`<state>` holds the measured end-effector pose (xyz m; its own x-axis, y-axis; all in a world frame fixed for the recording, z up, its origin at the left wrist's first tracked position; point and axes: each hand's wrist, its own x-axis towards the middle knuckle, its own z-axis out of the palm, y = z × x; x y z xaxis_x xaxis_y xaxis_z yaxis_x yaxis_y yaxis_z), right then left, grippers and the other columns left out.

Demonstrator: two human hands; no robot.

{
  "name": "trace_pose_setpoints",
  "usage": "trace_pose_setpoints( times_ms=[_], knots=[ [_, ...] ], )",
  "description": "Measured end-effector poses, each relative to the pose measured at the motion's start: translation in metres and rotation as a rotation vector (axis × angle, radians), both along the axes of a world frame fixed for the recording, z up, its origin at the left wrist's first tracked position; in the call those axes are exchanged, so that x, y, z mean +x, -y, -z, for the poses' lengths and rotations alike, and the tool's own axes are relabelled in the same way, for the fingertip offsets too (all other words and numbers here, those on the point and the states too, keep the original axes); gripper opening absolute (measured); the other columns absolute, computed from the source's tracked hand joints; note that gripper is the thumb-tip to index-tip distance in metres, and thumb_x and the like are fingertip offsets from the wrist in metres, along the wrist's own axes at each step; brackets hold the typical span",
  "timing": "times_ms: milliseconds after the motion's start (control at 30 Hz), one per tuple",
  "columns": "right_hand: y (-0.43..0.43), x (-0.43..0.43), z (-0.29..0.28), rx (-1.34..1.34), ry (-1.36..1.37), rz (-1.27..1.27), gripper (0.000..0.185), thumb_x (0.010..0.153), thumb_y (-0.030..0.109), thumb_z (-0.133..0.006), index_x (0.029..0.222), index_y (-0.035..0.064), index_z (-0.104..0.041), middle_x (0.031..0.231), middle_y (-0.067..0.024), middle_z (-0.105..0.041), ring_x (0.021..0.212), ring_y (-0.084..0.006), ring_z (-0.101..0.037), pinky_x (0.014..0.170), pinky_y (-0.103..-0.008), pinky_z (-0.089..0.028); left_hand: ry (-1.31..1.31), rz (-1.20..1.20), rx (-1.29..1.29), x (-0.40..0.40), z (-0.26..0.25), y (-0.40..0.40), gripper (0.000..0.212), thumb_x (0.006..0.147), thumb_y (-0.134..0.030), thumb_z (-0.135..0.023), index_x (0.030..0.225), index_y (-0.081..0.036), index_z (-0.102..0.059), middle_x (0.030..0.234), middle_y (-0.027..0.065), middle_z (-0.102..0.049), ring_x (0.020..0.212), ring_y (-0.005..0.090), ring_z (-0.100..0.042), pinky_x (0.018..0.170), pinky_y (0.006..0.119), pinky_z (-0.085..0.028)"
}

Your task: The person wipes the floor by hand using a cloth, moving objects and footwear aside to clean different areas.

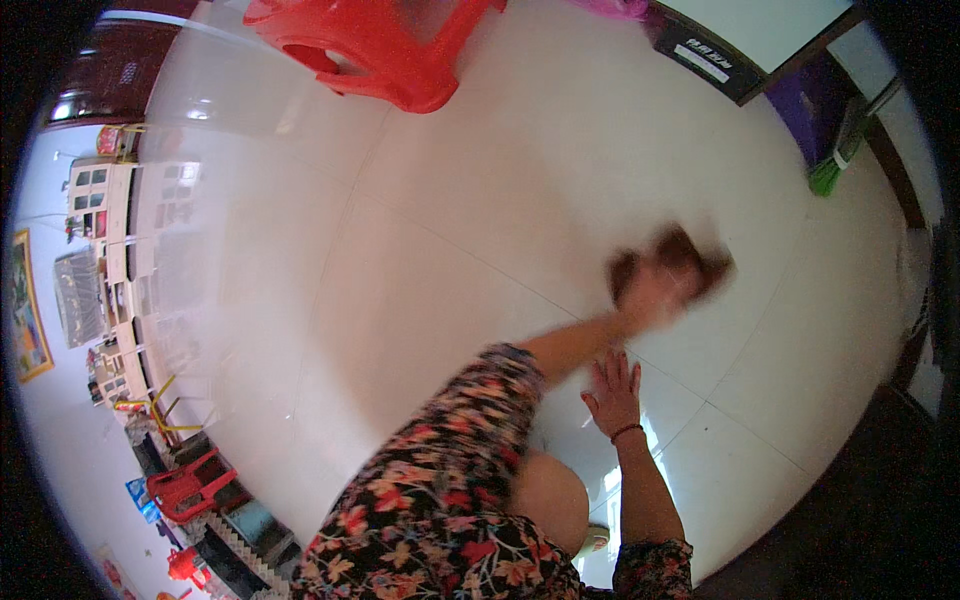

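Note:
My left hand is stretched out to the right over the pale tiled floor. Blurred by motion, it presses a dark reddish-brown cloth that looks bunched up; the fingers are hard to make out. Closer to my body, my right hand lies palm down at the floor with its fingers spread and nothing in it. A thin dark bracelet circles that wrist. My bare knee is bent between the two arms.
A red plastic stool lies on the floor ahead. At the upper right are a dark-edged cabinet or box bearing writing and a green-bristled broom. Furniture lines the left wall, with a red chair at lower left.

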<state>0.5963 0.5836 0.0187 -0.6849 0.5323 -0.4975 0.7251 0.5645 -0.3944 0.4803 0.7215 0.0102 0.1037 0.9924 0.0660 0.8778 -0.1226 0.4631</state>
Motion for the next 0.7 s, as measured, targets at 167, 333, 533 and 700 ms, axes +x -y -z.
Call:
trace_pose_setpoints(
  times_ms=[167,333,533,700],
  knots=[
    [0.007,-0.002,0.011,-0.260,-0.318,0.197,0.057,0.080,0.034,-0.041,0.127,0.0090,-0.022,0.133,-0.0124,-0.017,0.122,-0.0303,-0.015,0.099,-0.0467,-0.006,0.452,0.890,0.112,0.090,0.038,0.064,0.023,0.074,-0.016,-0.041,0.094,-0.017,-0.052,0.084,0.0080,-0.054,0.089,0.0223,-0.049,0.088,0.053,-0.024],
    [-0.006,0.016,-0.005,0.027,-0.098,0.041,0.059,0.073,0.030,-0.052,0.125,0.0154,-0.028,0.133,-0.0095,-0.019,0.123,-0.0286,-0.013,0.099,-0.0460,-0.009,0.110,0.085,-0.057,-0.062,0.000,0.033,0.034,0.071,-0.017,-0.046,0.104,-0.012,-0.048,0.108,0.0088,-0.049,0.099,0.0250,-0.046,0.080,0.049,-0.032],
    [-0.046,0.048,0.002,0.292,0.008,0.315,0.056,0.075,0.031,-0.048,0.125,0.0148,-0.028,0.134,-0.0085,-0.016,0.123,-0.0278,-0.014,0.099,-0.0481,-0.007,-0.271,-0.739,0.083,-0.234,-0.002,0.002,0.049,0.072,-0.034,-0.052,0.116,-0.014,-0.042,0.128,0.0092,-0.030,0.117,0.0253,-0.027,0.095,0.052,-0.011],
    [-0.030,0.026,0.012,0.399,0.125,0.396,0.057,0.073,0.032,-0.049,0.125,0.0180,-0.029,0.135,-0.0050,-0.012,0.124,-0.0258,-0.012,0.099,-0.0488,-0.007,-0.149,-1.039,-0.103,-0.221,-0.012,-0.086,0.057,0.077,-0.042,-0.041,0.124,-0.013,-0.029,0.128,0.0066,-0.032,0.118,0.0241,-0.028,0.089,0.055,-0.015]
  ],
)
